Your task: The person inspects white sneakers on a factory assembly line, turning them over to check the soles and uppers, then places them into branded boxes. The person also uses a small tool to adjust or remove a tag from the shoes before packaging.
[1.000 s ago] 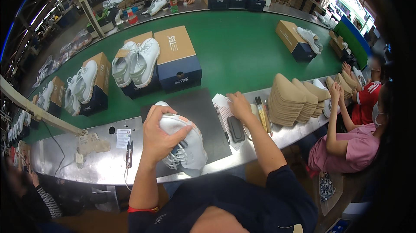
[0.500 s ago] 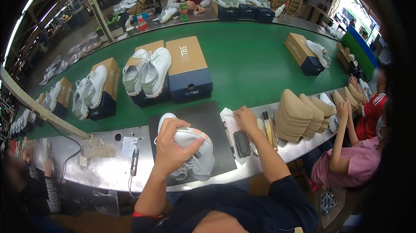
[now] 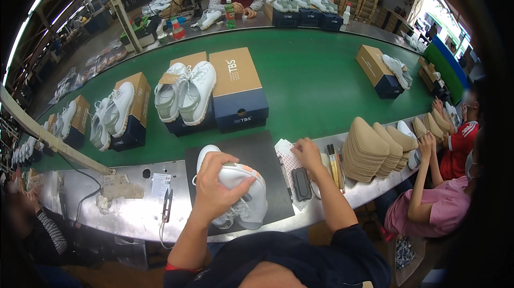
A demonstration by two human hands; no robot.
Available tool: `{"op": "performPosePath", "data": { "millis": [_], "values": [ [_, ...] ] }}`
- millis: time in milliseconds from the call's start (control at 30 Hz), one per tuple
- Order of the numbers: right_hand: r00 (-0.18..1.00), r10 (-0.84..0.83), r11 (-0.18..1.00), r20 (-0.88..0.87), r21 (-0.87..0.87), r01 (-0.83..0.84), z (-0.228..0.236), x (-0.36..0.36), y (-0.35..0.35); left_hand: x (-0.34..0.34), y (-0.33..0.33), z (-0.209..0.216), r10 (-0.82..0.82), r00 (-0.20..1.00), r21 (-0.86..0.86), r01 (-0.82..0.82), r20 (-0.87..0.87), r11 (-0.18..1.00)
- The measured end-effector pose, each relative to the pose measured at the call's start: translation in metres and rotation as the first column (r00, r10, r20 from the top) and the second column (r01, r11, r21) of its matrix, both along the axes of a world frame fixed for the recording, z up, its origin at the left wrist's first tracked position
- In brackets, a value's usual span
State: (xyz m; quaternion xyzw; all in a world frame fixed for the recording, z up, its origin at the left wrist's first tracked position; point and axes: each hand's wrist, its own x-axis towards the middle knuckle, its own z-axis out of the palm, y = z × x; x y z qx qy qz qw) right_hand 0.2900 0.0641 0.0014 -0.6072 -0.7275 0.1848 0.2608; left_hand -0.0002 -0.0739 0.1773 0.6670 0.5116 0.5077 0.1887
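Observation:
My left hand (image 3: 218, 185) grips a white sneaker (image 3: 252, 202), thumb and fingers spread across its edge, where part of the sole with orange patches shows. Beside it, partly behind my hand, is another white sneaker (image 3: 208, 154). Both rest on a dark mat (image 3: 270, 159). To the right, my right hand (image 3: 309, 155) is at the edge of a white sheet with small reddish marks (image 3: 287, 155). Its thumb and fingertips are pinched together; whatever is between them is too small to make out. A dark oblong case (image 3: 302, 185) lies just below that hand.
Pens (image 3: 336, 167) and stacked beige shoe inserts (image 3: 364, 151) stand on the right. Thread snips (image 3: 167, 205) lie left of the mat. Across the green belt (image 3: 305, 90) sit shoe boxes (image 3: 239, 95) and sneakers (image 3: 195, 95). Co-workers are at right, left and far side.
My left hand keeps its hold on the sneaker, and my right hand stays at the marked sheet. A white bottle at the back has gone from tilted to upright. The view has shifted slightly.

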Motion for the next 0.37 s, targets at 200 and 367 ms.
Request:
{"op": "performPosePath", "data": {
  "millis": [200,367],
  "values": [
    [0.998,0.057,0.997,-0.031,0.056,-0.055,-0.0042,0.0123,0.0017,0.0088,0.0041,0.0001,-0.013,1.0,-0.028,0.013,0.011,1.0],
    [0.999,0.032,0.999,-0.034,-0.035,-0.034,-0.002,0.0111,0.0066,0.0046,0.0032,-0.0024,-0.019,1.0,0.018,0.02,-0.021,1.0]
  ]
}}
